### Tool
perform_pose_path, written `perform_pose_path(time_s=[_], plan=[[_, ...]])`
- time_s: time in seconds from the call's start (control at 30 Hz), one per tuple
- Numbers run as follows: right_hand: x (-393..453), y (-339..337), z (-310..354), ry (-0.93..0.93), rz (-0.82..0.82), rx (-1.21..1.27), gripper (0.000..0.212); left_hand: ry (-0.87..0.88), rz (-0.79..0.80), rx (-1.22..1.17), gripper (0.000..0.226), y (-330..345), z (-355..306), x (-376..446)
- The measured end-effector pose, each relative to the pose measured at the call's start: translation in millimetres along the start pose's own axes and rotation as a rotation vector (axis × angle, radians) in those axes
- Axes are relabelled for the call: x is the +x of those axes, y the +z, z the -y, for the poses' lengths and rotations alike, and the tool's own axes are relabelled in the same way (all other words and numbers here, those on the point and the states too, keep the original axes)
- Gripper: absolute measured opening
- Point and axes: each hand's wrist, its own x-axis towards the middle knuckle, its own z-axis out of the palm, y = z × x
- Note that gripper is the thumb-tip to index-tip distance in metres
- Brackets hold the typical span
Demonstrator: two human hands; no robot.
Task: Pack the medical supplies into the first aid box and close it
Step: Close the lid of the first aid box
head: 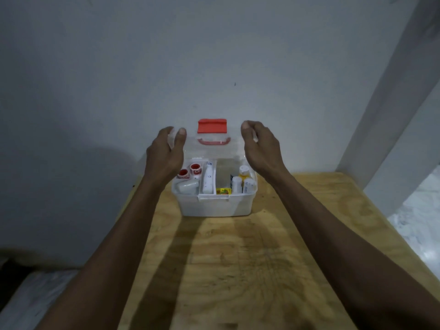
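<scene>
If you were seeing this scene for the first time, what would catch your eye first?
First, the clear plastic lid with a red latch and red handle, raised upright at the centre and gripped at its edges by the left hand and right hand. Below sits the open white plastic first aid box on the wooden table, its compartments full of supplies.

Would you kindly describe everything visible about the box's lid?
The lid looks like clear plastic, with a red handle and a red latch at its raised edge. It stands open, roughly upright behind the packed box, before the wall. The left hand and right hand grip its two side edges.
</scene>
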Motion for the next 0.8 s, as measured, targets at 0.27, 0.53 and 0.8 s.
perform_pose_path(time_s=[0.27,0.53,0.8], plan=[[-50.4,5.6,-11.9,-0.074,0.046,-0.023,0.043,0.016,0.081,0.055,0.058,2.4,15.3,-49.5],[-77.8,14.7,-34.5,-0.08,0.128,-0.16,0.045,0.024,0.141,0.055,0.059,8.5,29.2,-76.3],[-88.3,19.3,-33.3,-0.031,0.136,-0.136,0.045,-0.026,0.151,0.031,0.06,11.3,31.1,-78.5]])
